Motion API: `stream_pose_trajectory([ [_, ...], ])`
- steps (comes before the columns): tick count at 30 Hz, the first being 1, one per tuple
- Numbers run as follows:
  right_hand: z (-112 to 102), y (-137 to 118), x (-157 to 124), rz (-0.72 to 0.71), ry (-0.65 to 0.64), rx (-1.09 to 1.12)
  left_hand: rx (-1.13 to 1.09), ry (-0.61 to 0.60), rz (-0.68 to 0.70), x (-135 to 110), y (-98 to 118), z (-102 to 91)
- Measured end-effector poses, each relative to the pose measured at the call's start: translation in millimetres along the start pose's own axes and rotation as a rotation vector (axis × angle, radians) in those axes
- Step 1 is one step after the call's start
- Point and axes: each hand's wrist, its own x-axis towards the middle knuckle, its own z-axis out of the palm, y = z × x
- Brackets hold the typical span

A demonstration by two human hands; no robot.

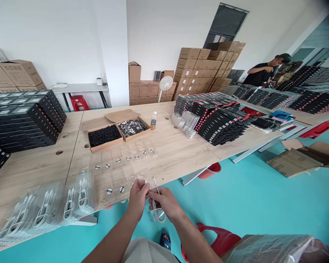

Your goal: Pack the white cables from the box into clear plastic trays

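Observation:
A coiled white cable (161, 216) is in my two hands at the table's front edge. My left hand (137, 193) is closed, pinching a white connector end of it. My right hand (166, 202) is closed around the coil, whose other end sticks up above the fingers. Clear plastic (150, 214) hangs just below the hands; how it is held is hidden. Beside the left hand, flat clear bags with round black-and-white labels (122, 189) lie in rows on the wooden table (181, 157). Farther left lie several bagged white cables (44, 208).
Behind the bags stand an open carton of small black parts (105, 137), a carton of silvery pieces (132, 127) and a bottle (153, 121). Black boxes are stacked left (24, 120) and right (219, 120). A red stool (219, 241) stands below right. A co-worker (263, 71) is at far right.

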Motion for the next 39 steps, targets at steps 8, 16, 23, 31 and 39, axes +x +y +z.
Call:
stream_pose_trajectory([
  [8, -12, -7, -3, 0.080, -0.068, -0.067, 0.072, -0.073, 0.033, -1, -2, -0.3],
  [16, -20, -13, -7, 0.101, -0.169, -0.057, 0.152, -0.236, -0.047, 1, 13, -8.5],
  [23, -18, -11, -3, 0.092, -0.148, -0.076, 0.139, -0.245, -0.040, 2, 9, -7.8],
  [31, -18, -11, 5, 0.061, -0.107, -0.272, 0.148, -0.153, -0.001, 6, 3, -7.0],
  [39, 4, -11, -3, -0.178, 0.296, -1.129, 0.019, 0.058, -0.028, 10, -1, -1.7],
])
